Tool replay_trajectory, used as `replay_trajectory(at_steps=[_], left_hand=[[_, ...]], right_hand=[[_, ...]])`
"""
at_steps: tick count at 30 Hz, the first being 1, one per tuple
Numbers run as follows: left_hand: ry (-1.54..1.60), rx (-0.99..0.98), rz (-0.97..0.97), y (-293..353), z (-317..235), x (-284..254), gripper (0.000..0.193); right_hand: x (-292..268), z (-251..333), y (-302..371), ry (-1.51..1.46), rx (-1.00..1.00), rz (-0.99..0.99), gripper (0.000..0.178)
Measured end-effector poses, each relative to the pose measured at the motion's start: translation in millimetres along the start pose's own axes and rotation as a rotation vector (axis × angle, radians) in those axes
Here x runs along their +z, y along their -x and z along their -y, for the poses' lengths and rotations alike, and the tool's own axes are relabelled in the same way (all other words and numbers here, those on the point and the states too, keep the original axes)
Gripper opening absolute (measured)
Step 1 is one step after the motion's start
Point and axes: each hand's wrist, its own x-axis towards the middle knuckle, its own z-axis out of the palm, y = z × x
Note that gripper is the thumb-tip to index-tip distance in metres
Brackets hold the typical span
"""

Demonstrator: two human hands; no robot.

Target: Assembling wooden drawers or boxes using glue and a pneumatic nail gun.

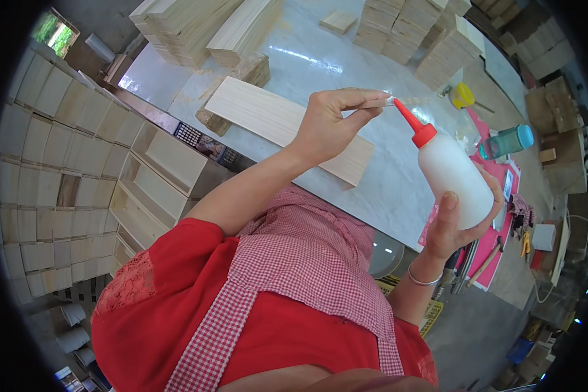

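My left hand (326,124) is closed in a pinch on a small thin wooden strip (376,103), held above the table. My right hand (443,240) is wrapped round a white squeeze glue bottle (456,176), tilted with its red nozzle (408,116) up and to the left. The nozzle tip meets the strip's end, where a white dab that looks like glue shows. Beneath my left hand lies a long pale wooden board (261,119), its far left end resting on a rough wooden block (255,70).
Stacked boards (183,29) and wood blocks (379,29) stand at the table's far side. To the right are a yellow round container (462,96), a teal jar (506,142), a hammer (485,264) and a pink sheet (483,276). Wooden boxes (59,137) are piled at left.
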Motion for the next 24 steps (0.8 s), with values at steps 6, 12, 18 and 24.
replay_trajectory(at_steps=[6,12,18,24], left_hand=[[-0.055,0.004,0.006,-2,-3,0,0.024],[-0.057,-0.008,0.004,-2,-4,0,0.024],[-0.064,-0.009,0.002,-2,-3,1,0.024],[-0.061,-0.009,-0.004,-2,-1,2,0.025]], right_hand=[[-8,-8,-6,0.1,-0.037,-0.029,0.061],[-11,-15,-9,0.155,-0.009,-0.104,0.057],[-14,-21,-11,0.173,0.049,-0.15,0.055],[-14,-23,-8,0.192,0.074,-0.172,0.055]])
